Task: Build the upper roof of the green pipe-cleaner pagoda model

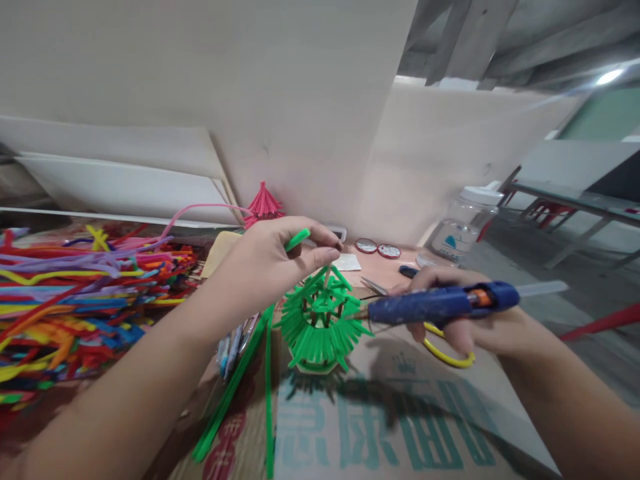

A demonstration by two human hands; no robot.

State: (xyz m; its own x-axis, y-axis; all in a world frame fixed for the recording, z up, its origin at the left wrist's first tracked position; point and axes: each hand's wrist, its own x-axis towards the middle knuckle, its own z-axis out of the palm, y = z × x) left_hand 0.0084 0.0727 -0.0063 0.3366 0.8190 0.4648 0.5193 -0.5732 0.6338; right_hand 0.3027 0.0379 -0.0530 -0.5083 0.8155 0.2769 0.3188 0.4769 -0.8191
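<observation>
A tiered green model (325,333), built of short green pipe cleaner pieces on a pale base, stands on the cardboard. Over its tip, my left hand (295,250) is closed in a pinch. A green pipe cleaner (299,240) pokes out between its thumb and fingers; what the fingertips themselves touch, perhaps the model's thin centre stick, I cannot make out. My right hand (457,330) is wrapped round a blue hot glue gun (425,305), its nozzle pointing left at the model's right side. A clear glue stick (543,288) juts from the gun's rear.
Loose coloured pipe cleaners (90,287) pile up at left. Long green pipe cleaners (235,387) lie on the printed cardboard (400,427). Behind are a red model (263,203), scissors (375,287), two round red-rimmed tins (377,248) and a clear plastic jar (460,227). A yellow ring-shaped handle (453,360) lies below the gun.
</observation>
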